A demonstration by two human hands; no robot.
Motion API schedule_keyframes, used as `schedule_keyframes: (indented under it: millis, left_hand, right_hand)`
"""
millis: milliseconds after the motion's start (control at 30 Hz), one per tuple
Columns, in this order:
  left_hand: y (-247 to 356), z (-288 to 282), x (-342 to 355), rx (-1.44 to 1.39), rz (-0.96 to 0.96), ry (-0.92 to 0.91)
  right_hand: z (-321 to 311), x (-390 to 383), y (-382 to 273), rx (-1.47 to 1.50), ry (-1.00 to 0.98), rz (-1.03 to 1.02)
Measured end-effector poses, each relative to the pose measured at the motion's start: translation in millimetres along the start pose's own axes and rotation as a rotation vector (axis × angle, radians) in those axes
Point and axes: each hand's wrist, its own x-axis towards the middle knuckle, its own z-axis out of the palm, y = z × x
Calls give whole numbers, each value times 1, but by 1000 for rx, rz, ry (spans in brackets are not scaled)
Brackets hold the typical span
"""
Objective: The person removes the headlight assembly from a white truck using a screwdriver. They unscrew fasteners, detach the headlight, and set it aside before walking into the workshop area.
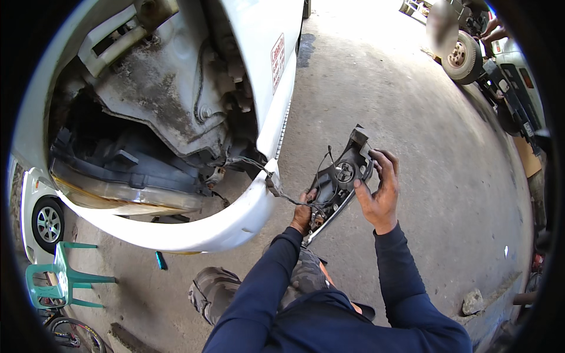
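Lamp housing [353, 157]: black-backed, wired, mid-frame; long axis steeply slanted, blocky end toward upper right. Left fingers [305, 198] gripping lower end; right fingers [385, 167] spread at right edge.

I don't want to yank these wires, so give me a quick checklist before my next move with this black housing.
1. Left hand gripping the black housing: ok, at its lower end.
2. Right hand closed around it: not ok, thumb and fingers stand apart at its right edge.
3. Wires free of the housing: not ok, they run to it from the white vehicle.
4. Plugs fully seated: cannot tell.
5. Green chair away from your hands: ok, off to the left.
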Motion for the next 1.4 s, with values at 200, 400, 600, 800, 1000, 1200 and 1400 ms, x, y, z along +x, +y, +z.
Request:
schedule_keyframes:
  millis: [200, 400, 600, 800, 1000, 1200, 1400]
  left_hand:
    - [26, -24, 6, -133, -44, 226]
    - [-3, -43, -14, -297, -30, 309]
    - [-8, -92, -22, -226, 16, 510]
    - [-8, -122, -65, 4, -86, 592]
    - [-9, -150, -109, 420, 169, 408]
    - [25, -171, -195, 654, 99, 308]
    - [80, -163, -296, -143, -130, 520]
  right_hand:
    - [37, 25, 31, 133, -123, 258]
    - [89, 51, 81, 42, -259, 328]
    - [130, 45, 94, 74, -337, 356]
    - [137, 25, 97, 24, -327, 360]
    - [138, 5, 104, 118, -312, 432]
    - [119, -37, 75, 223, -271, 420]
    - [82, -92, 18, 120, -198, 530]
